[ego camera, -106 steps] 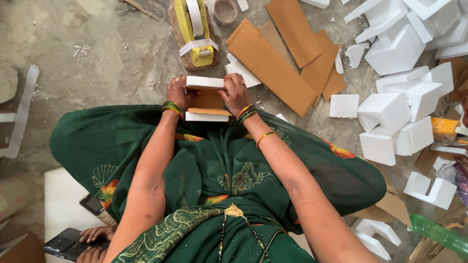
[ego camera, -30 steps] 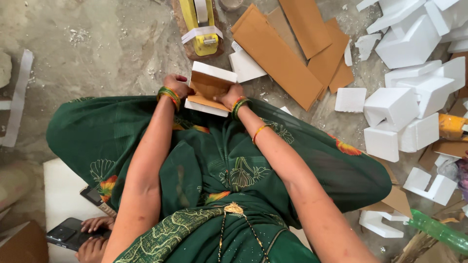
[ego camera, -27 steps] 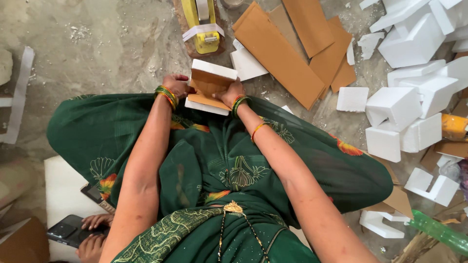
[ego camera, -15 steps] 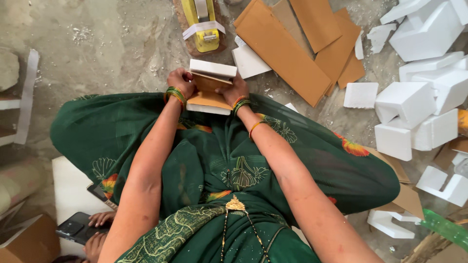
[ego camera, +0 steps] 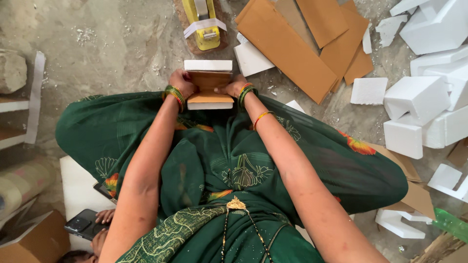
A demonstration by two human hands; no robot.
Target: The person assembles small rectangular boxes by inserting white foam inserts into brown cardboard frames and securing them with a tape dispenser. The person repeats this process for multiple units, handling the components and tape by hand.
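— Between the two hands, what is it that the person holds?

— Between them sits a brown cardboard piece with white foam blocks at its far and near ends [ego camera: 209,84]. It is just above the knees, over the grey concrete floor [ego camera: 97,44], at the front edge of the green patterned cloth [ego camera: 229,156] that covers the lap.

— And how are the hands placed?

— The left hand [ego camera: 182,82] grips the left side of the piece, with fingers wrapped on the cardboard. The right hand [ego camera: 233,87] presses on the right side in the same manner. So both hands are closed on this one thing, one at each side, and they do not touch each other. Green and gold bangles [ego camera: 174,96] are on the left wrist, and similar ones on the right wrist.

— What lies near it?

— Just beyond the far foam block stands a yellow tape dispenser [ego camera: 204,22] on the floor. To the right of it lie flat brown cardboard sheets [ego camera: 302,44], overlapping one another, with a small white foam slab [ego camera: 252,57] touching their edge. Further to the right, well apart, is a heap of white foam blocks [ego camera: 419,102].

— Anything on the other side?

— At the lower left another person's hand [ego camera: 105,216] holds a black phone [ego camera: 84,225], beside a brown cardboard box [ego camera: 34,243].
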